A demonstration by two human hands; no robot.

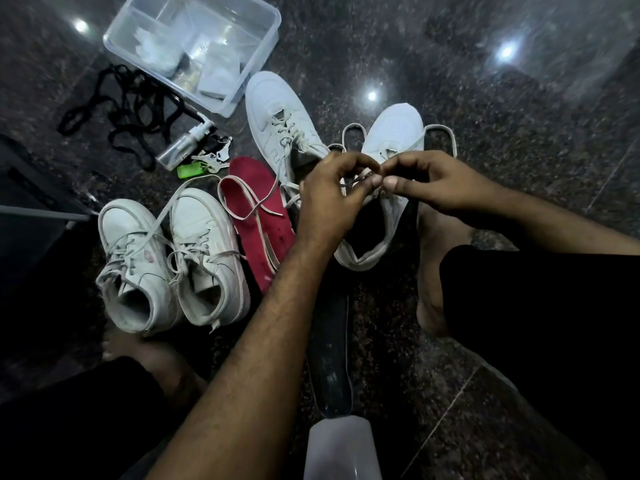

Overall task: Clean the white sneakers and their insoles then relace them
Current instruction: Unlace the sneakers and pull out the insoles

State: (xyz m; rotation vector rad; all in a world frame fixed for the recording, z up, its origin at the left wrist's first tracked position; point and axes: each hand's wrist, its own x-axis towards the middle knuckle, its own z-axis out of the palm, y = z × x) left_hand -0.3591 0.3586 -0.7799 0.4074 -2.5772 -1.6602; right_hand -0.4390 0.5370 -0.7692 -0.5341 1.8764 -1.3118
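A white sneaker (pixel 393 140) stands on the dark floor in front of me, toe pointing away. Over its tongue my left hand (pixel 329 199) and my right hand (pixel 436 183) both pinch its white lace (pixel 356 180), thumbs nearly touching. Loops of that lace (pixel 446 133) lie beside the toe. A second white sneaker (pixel 277 119) lies to its left. A red insole (pixel 256 216) rests on the floor with a lace draped across it. A dark insole (pixel 330 362) lies between my legs. Another pair of white sneakers (pixel 173 258) stands at the left.
A clear plastic box (pixel 263 81) with white cloths sits at the back left. Black laces (pixel 131 109), a small spray bottle (pixel 183 143) and keys with a green tag (pixel 194 168) lie near it. A white object (pixel 341 448) is at the bottom edge. My bare feet flank the shoes.
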